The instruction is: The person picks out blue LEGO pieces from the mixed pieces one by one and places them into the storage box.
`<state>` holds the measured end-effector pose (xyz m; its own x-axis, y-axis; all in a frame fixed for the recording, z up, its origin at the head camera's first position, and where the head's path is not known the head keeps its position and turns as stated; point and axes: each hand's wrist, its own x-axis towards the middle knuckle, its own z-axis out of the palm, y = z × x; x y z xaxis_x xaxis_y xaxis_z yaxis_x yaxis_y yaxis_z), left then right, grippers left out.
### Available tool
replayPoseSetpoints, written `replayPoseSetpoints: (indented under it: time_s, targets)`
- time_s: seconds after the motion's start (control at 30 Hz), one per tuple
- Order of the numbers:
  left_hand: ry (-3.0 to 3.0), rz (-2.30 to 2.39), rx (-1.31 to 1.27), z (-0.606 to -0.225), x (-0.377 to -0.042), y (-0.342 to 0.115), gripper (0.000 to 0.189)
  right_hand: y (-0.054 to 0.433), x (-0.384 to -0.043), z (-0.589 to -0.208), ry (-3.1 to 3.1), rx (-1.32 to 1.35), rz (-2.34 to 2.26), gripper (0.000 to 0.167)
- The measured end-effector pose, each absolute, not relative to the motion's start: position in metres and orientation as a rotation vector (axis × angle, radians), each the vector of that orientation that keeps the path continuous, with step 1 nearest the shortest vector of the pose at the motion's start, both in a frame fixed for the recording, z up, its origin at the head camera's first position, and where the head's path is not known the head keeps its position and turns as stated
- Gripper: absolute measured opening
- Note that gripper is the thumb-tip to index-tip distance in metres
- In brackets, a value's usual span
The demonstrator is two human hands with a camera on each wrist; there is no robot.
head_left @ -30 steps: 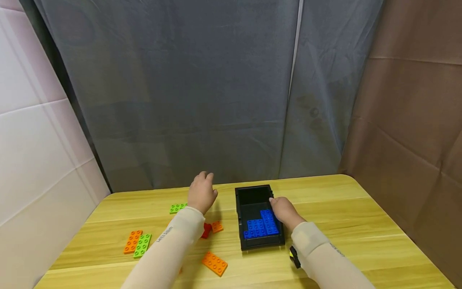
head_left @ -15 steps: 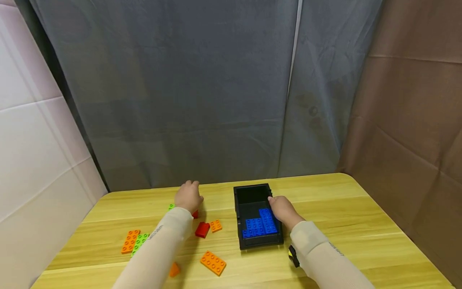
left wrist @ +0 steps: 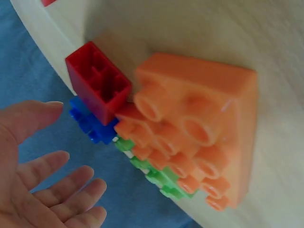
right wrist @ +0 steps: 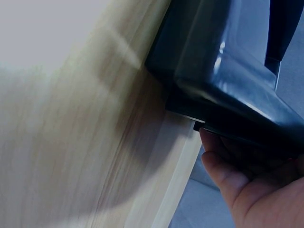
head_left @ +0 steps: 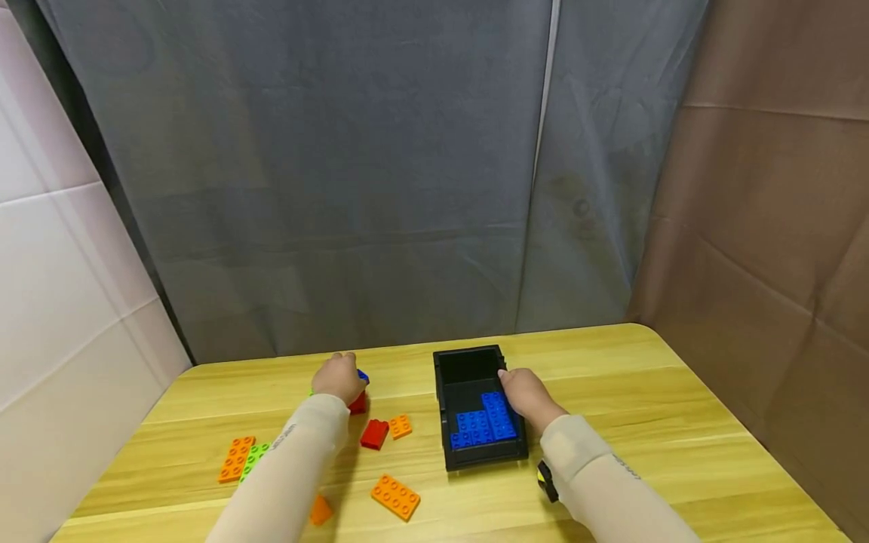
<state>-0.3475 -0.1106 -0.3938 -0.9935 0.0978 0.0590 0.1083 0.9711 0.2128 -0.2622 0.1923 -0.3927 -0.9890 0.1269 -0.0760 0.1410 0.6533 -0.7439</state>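
My left hand (head_left: 337, 377) reaches over the back left of the table, its fingers apart with nothing between them. A blue brick (left wrist: 90, 121) lies just past its thumb in the left wrist view. Beside that brick are a red brick (left wrist: 97, 83), an orange brick (left wrist: 199, 118) and a green brick (left wrist: 166, 180). My right hand (head_left: 532, 396) grips the right wall of a black bin (head_left: 485, 455), thumb over the rim. Inside the bin, several blue bricks (head_left: 498, 415) lie toward the near end. The right wrist view shows my fingers under the bin's edge (right wrist: 251, 104).
Nearer on the wooden table (head_left: 611, 377) lie another red brick (head_left: 375, 434), a small orange brick (head_left: 400, 426) and a larger orange brick (head_left: 396, 497). An orange piece (head_left: 320, 510) and a green brick (head_left: 253, 458) sit by my left sleeve, with an orange brick (head_left: 236, 459) further left.
My left hand has moved left and lowered toward the bricks at the back, uncovering a red brick and part of a blue one. The right hand stays on the bin.
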Motion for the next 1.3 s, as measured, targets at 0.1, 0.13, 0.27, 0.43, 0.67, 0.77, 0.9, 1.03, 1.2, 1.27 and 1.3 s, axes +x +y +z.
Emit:
replayPoseSetpoints:
  time_s: [0.1,0.13,0.27,0.43,0.67,0.77,0.9,1.03,1.2,1.27,1.3]
  targets:
    - [-3.094,-0.344,-0.149,-0.397,-0.351,-0.113,0.053,0.192,-0.262,-0.392,2.838,0.238,-1.285,0.044]
    - [-3.099,-0.35,-0.141,-0.398,-0.352,-0.114,0.053,0.192,-0.262,-0.392,2.839,0.241,-1.282,0.044]
    - [-3.112,-0.359,-0.127,-0.401,-0.355,-0.115,0.051,0.193,-0.261,-0.391,2.835,0.252,-1.28,0.043]
    - [-3.131,-0.354,-0.128,-0.402,-0.354,-0.115,0.049,0.195,-0.262,-0.393,2.83,0.269,-1.289,0.043]
    - [-3.148,-0.355,-0.146,-0.405,-0.354,-0.113,0.048,0.196,-0.26,-0.392,2.824,0.283,-1.276,0.043]
    - [-3.144,-0.358,-0.159,-0.407,-0.356,-0.113,0.047,0.196,-0.258,-0.392,2.816,0.284,-1.286,0.042]
    - [-3.146,-0.369,-0.167,-0.41,-0.358,-0.112,0.045,0.196,-0.257,-0.392,2.809,0.271,-1.308,0.043]
    - [-3.161,-0.369,-0.166,-0.41,-0.357,-0.111,0.04,0.196,-0.257,-0.393,2.795,0.277,-1.327,0.044]
    - [-3.173,-0.367,-0.154,-0.407,-0.355,-0.111,0.033,0.195,-0.256,-0.393,2.798,0.273,-1.309,0.043]
    - [-3.178,-0.371,-0.146,-0.406,-0.354,-0.112,0.031,0.195,-0.256,-0.392,2.805,0.264,-1.305,0.043]
    - [-3.18,-0.369,-0.143,-0.406,-0.353,-0.112,0.03,0.195,-0.256,-0.393,2.807,0.262,-1.305,0.044]
